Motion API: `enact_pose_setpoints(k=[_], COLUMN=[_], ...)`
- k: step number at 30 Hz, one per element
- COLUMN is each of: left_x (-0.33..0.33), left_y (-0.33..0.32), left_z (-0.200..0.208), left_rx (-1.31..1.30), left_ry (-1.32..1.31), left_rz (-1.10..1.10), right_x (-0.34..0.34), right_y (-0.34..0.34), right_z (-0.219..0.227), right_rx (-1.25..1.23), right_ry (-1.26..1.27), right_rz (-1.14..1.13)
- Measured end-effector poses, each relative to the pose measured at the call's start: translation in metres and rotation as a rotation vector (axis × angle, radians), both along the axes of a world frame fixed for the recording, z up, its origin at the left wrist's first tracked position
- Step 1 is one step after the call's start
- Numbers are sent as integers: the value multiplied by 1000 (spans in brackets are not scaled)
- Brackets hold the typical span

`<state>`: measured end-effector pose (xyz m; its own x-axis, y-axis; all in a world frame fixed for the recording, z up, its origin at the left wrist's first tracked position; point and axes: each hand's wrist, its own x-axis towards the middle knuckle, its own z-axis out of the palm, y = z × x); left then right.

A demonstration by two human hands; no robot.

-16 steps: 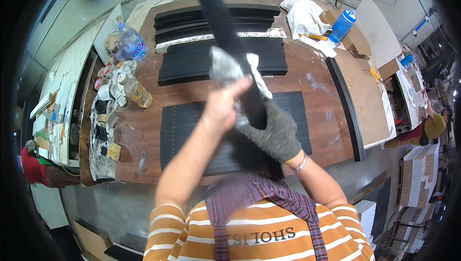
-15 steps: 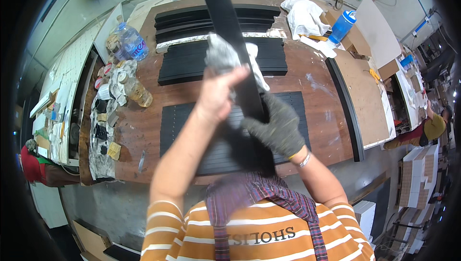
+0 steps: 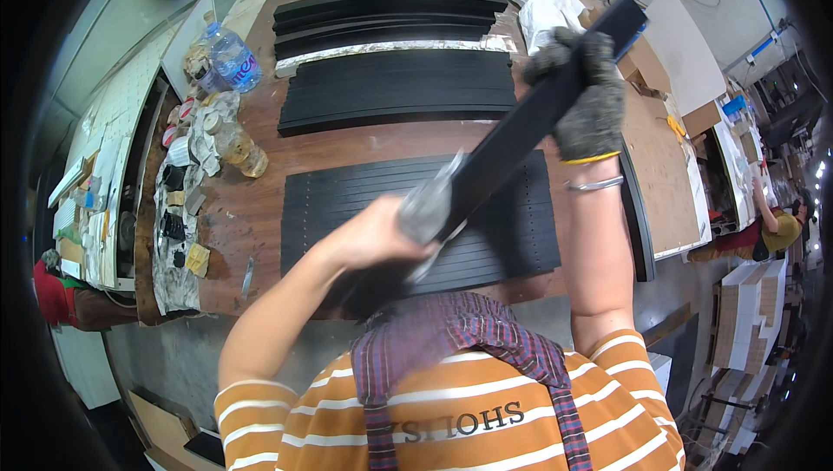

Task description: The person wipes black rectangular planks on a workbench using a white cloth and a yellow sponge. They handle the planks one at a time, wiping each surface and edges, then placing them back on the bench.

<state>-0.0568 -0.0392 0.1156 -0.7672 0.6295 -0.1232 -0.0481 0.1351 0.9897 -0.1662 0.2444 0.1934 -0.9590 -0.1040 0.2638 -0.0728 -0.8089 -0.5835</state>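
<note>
A long black board (image 3: 512,146) slants across the middle, from my lap side up to the far right. Gloved in dark grey knit, my right hand (image 3: 592,102) is wrapped round its upper end. My bare left hand (image 3: 379,235) is closed on a whitish rag (image 3: 428,209), which presses on the board lower down; motion blurs the rag. Beneath them a row of black slats (image 3: 347,198) lies side by side on the brown table (image 3: 252,228). The lower end of the board is partly hidden by my left hand and arm.
Stacks of black slats (image 3: 395,89) lie farther back. To the left stand a large clear bottle (image 3: 232,59) and a smaller bottle (image 3: 239,148), near a yellow sponge (image 3: 198,259) and a blade (image 3: 248,277). White cloth (image 3: 545,16) lies at the back right. A co-worker (image 3: 772,228) is at far right.
The board has swung from near upright to a slant toward the right. My right hand has moved up to its far end, while my left hand with the rag has come down along it.
</note>
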Motion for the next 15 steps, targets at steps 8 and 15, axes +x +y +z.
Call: enact_pose_setpoints(k=[8, 15], left_x=[5, -13], left_y=[-101, 82], left_z=[36, 29], left_rx=[-197, -598], left_ry=[17, 1157], left_rz=[293, 487], right_x=[-2, 3], right_y=[59, -28], right_z=[1, -14], right_rx=[-20, 3], right_ry=[-67, -193], right_rz=[-298, -190])
